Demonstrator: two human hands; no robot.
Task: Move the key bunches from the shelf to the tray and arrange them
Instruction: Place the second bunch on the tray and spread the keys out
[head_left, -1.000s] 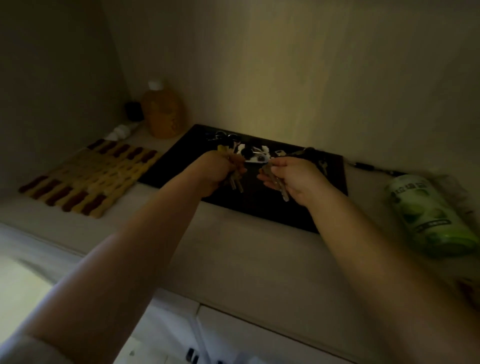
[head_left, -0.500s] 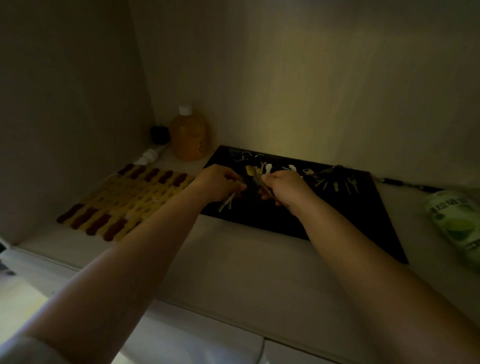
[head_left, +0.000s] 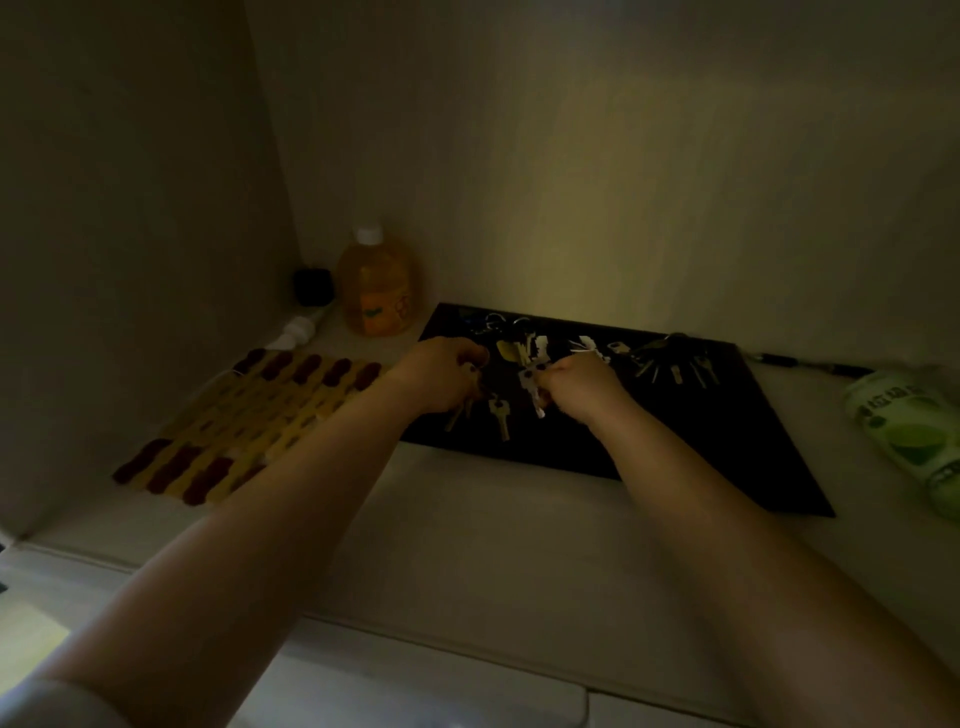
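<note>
1. A key bunch (head_left: 496, 402) was gripped in the clenched left hand (head_left: 441, 376), its keys dangling just below the fingers over the black tray (head_left: 727, 441).
2. A second bunch (head_left: 531, 382) was pinched in the closed right hand (head_left: 579, 387), just beside the left.
3. The bunches were judged light, rigid metal, loose and jangly; the ring would be the surest hold.
4. More keys (head_left: 675, 361) were fanned out beyond the right hand.

We see pale shiny metal keys (head_left: 500, 410) on a matt black tray (head_left: 727, 441), a woven mat (head_left: 249, 415) and a glossy translucent plastic bottle (head_left: 376, 283).
</note>
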